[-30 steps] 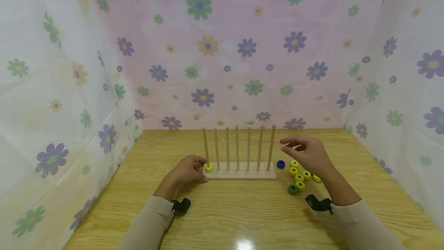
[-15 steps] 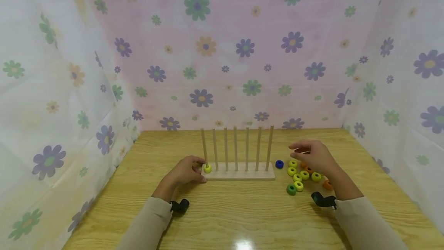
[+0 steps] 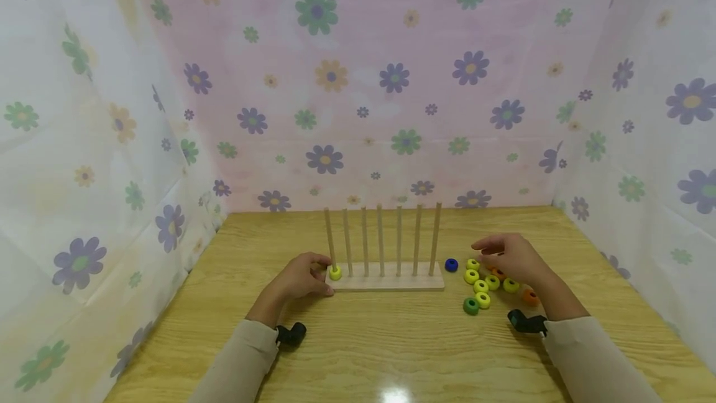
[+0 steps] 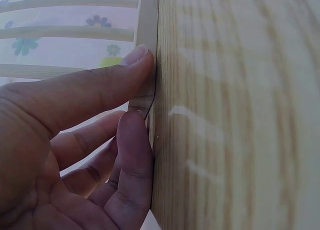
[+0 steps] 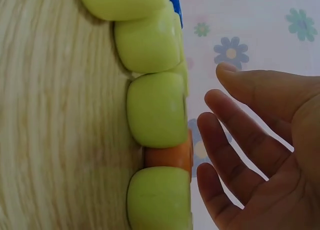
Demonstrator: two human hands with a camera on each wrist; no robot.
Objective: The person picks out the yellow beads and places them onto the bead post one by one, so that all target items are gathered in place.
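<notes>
A wooden peg stand [image 3: 386, 283] with several upright pegs sits mid-table in the head view. On its leftmost peg is a yellow bead [image 3: 335, 277]. My left hand [image 3: 296, 275] grips the stand's left end; the left wrist view has its thumb against the front edge and fingers curled at the end. My right hand [image 3: 517, 261] hovers over loose beads with nothing held, its fingers apart and slightly bent in the right wrist view. Near it lie several yellow beads [image 5: 156, 110], orange beads [image 5: 167, 159] partly hidden, a blue bead [image 3: 451, 269] and a green bead [image 3: 471, 310].
The wood-grain table [image 3: 358, 341] is bounded by flowered cloth [image 3: 358, 79] at the back and both sides. Black wrist-camera mounts [image 3: 292, 334] stick out from each cuff, low over the table.
My right hand has moved right and down, away from the stand and over the beads, bringing orange beads into sight. My left hand has stayed at the stand's end.
</notes>
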